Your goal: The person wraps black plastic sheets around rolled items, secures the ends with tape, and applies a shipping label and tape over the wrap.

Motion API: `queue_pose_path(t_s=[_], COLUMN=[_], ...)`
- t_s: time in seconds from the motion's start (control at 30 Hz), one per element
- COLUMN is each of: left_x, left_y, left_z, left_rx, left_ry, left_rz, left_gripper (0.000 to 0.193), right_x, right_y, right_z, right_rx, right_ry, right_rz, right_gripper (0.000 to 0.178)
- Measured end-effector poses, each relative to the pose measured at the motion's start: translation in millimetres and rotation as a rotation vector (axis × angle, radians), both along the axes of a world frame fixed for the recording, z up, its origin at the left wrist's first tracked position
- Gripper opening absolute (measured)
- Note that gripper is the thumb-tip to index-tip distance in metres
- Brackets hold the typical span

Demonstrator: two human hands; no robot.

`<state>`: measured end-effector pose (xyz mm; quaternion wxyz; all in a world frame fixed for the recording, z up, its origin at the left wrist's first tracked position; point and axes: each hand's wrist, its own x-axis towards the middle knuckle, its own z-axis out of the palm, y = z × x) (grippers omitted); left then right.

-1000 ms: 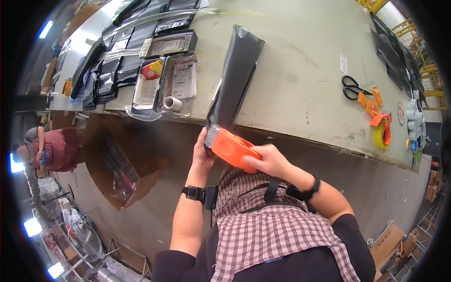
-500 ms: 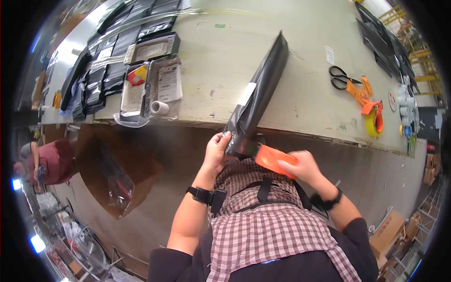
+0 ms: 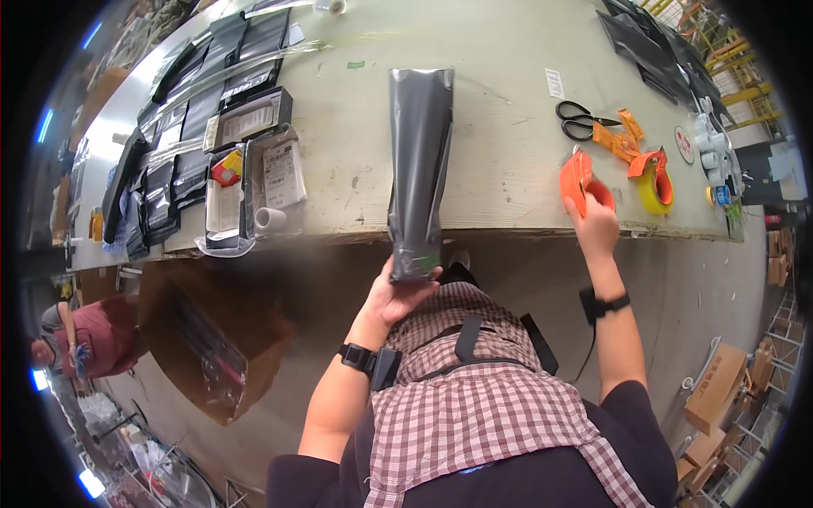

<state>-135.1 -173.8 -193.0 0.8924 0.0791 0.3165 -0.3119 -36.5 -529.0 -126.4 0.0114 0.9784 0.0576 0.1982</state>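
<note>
Nearest the body, the left hand (image 3: 405,292) is closed around the lower end of a dark pouch (image 3: 418,161), thumb and fingers clamped on it; the pouch runs away from the body, its lower end past the table (image 3: 500,118) edge, the rest lying over the tabletop. To the right, the right hand (image 3: 593,224) reaches to the table's near edge, fingers wrapped on an orange tape dispenser (image 3: 577,179) sitting just inside that edge. Below left, an open carton (image 3: 212,339) stands on the floor. On the table left of the pouch lie packets (image 3: 246,182) and a small roll (image 3: 269,220), close to the edge. Bare tabletop lies between pouch and dispenser. Farther right are a yellow tape roll (image 3: 656,182) and scissors (image 3: 580,123); dark pouches (image 3: 203,93) line the far left.
</note>
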Motion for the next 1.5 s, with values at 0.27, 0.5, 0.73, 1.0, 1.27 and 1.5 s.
queue_pose_path(t_s=[0.27,0.5,0.73,1.0,1.27,1.5], left_x=[14.7,18.8,-23.9,-5.4,7.5,33.9], left_y=[-15.6,7.0,104.4,138.4,144.9,130.7], left_z=[15.3,45.7,69.7,83.2,61.9,68.8], left_rx=[0.426,0.887,0.920,1.074,1.127,1.730], left_ry=[0.031,-0.772,-0.663,-0.393,-0.245,-0.402], left_rz=[-0.238,-0.745,-0.603,-0.273,-0.159,-0.159], left_gripper=[0.040,0.033,0.035,0.033,0.031,0.021], right_x=[-37.7,-34.8,-29.8,320.7,305.6,207.1], right_y=[138.6,169.2,104.5,200.9,382.9,412.4], right_z=[-10.1,-7.7,88.5,181.0,104.2,-52.7], right_rx=[0.921,1.743,1.822,1.774,1.077,1.240], right_ry=[0.659,1.118,1.422,0.359,1.699,1.424], right_rz=[0.269,0.245,0.146,0.658,0.733,0.406], right_gripper=[0.073,0.068,0.059,0.045,0.037,0.054])
